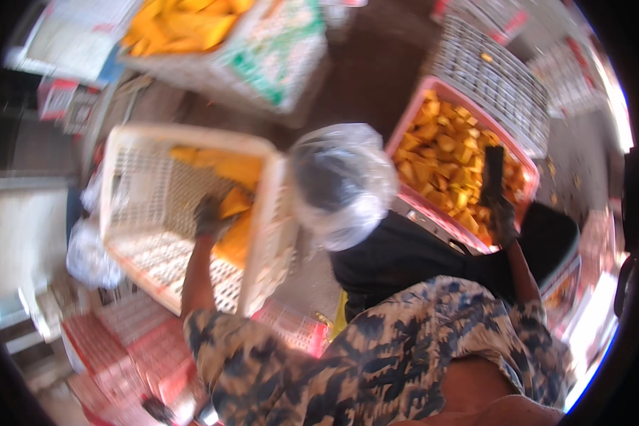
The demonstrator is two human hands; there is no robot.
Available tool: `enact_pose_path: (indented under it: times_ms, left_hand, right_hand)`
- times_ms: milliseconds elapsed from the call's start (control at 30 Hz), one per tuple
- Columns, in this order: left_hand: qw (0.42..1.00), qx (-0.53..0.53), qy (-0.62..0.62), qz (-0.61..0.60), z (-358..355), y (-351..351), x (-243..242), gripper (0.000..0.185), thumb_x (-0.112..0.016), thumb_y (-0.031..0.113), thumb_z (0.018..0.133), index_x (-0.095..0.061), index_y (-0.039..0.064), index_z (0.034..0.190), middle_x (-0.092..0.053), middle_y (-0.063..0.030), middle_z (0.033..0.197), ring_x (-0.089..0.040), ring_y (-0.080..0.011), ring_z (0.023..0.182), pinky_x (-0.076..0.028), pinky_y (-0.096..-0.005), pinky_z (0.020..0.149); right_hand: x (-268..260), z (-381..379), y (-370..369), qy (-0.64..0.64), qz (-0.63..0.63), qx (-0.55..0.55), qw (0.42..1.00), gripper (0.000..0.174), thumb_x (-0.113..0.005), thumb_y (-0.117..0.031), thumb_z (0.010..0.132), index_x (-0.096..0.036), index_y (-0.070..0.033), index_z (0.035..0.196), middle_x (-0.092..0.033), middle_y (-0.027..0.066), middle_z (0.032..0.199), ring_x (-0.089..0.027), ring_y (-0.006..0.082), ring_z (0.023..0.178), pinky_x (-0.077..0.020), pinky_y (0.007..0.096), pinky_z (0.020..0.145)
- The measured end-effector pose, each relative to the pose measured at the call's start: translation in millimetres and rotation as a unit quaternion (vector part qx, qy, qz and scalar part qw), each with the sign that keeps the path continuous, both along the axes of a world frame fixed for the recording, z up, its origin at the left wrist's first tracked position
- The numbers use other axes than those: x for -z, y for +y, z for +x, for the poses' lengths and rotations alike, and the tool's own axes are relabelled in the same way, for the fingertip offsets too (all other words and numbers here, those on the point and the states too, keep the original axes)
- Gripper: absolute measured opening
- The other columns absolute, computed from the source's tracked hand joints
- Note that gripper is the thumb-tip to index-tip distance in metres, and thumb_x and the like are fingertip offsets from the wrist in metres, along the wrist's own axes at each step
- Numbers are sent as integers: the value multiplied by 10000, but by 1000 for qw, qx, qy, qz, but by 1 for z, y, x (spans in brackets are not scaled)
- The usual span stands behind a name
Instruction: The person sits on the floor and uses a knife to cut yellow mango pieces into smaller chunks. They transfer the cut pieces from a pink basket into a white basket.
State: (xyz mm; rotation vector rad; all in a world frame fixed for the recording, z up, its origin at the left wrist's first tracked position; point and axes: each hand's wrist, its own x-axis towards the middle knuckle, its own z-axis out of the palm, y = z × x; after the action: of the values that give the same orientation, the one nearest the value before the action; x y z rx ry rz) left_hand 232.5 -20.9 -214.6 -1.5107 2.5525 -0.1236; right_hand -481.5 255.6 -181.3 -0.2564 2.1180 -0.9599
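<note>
My left hand, in a dark glove, reaches into a tilted white plastic crate. Its fingers grip or touch a piece of orange squash; blur hides which. More large orange pieces lie along that crate's right side. Over to the right, my right hand, gloved too, is closed on a dark, broad-bladed tool, perhaps a cleaver. The tool is above a pink plastic crate full of orange chunks. A clear plastic bag covers something round and dark between the two crates, at my knee.
A white box heaped with large orange pieces stands beyond the white crate. A grey crate adjoins the pink one. Red crates are stacked at the lower left, beside part of what looks like another person's gloved hand.
</note>
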Motion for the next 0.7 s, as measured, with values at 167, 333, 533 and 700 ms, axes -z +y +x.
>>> enact_pose_path:
  times_ms: [167,333,533,700]
  left_hand:
    - [922,-348,153,78,67,2,-34,418,-721,317,770,-584,6,1012,-667,-169,907,-637,-330,801,-484,-436,696]
    - [757,-353,549,6,-6,-46,-154,202,-695,97,802,-539,71,928,-488,4,618,-454,-101,471,-402,-242,448]
    - [655,-227,701,168,-252,-15,-242,245,-673,101,815,-606,26,1039,-602,-41,847,-562,-113,656,-463,-230,553]
    - [642,-136,614,440,-422,46,-160,313,-634,260,862,-630,13,1055,-641,-75,846,-619,-155,710,-506,-258,557]
  right_hand:
    - [26,-19,2,-32,-79,16,996,190,-610,-280,912,-647,-110,988,-457,-52,536,-359,50,362,-289,239,332]
    - [31,-20,6,-9,-175,11,984,184,-608,-219,911,-656,-99,1042,-476,-56,577,-404,44,418,-323,232,377]
    - [23,-20,3,71,-94,-60,991,195,-589,-170,905,-647,-57,1053,-586,-6,664,-503,75,502,-407,252,447]
    - [-14,-24,-2,246,-100,-188,945,214,-575,-116,932,-622,-18,1116,-654,32,799,-588,116,637,-499,279,595]
